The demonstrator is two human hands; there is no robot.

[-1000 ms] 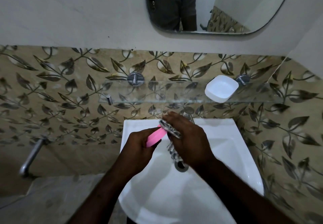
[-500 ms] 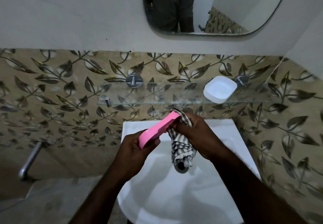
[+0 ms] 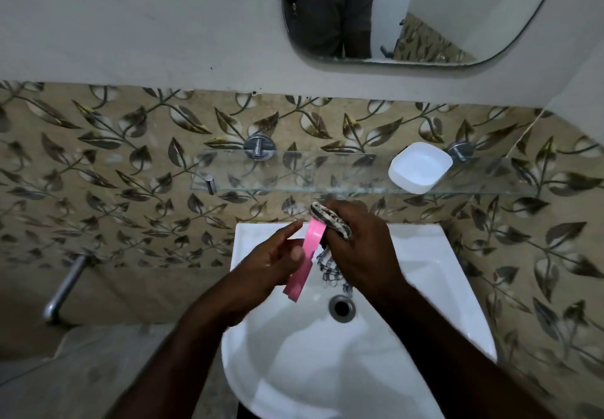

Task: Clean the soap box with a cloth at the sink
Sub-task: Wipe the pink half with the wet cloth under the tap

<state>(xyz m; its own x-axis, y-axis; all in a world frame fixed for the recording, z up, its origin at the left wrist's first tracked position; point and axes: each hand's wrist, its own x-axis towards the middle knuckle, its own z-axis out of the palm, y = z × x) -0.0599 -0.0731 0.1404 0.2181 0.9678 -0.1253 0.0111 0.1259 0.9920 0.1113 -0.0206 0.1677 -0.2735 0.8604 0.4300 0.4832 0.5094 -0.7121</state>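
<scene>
1. Pinching the pink soap box point(image 3: 309, 255) edge-on above the sink point(image 3: 425, 288): left hand point(image 3: 264, 265), forefinger straight.
2. Right hand point(image 3: 359, 245) clutches the cloth point(image 3: 327, 216) against the box; cloth hides its fingertips.

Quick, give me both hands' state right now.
Left hand: pinches the flat pink plastic soap box.
Right hand: grips the grey-and-white checked cloth.

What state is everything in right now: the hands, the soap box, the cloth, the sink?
Left hand: holds the pink soap box on edge.
Right hand: grips the cloth, pressed against the box.
White tray: empty, on the glass shelf.
Sink: drain unplugged, no water standing.
</scene>
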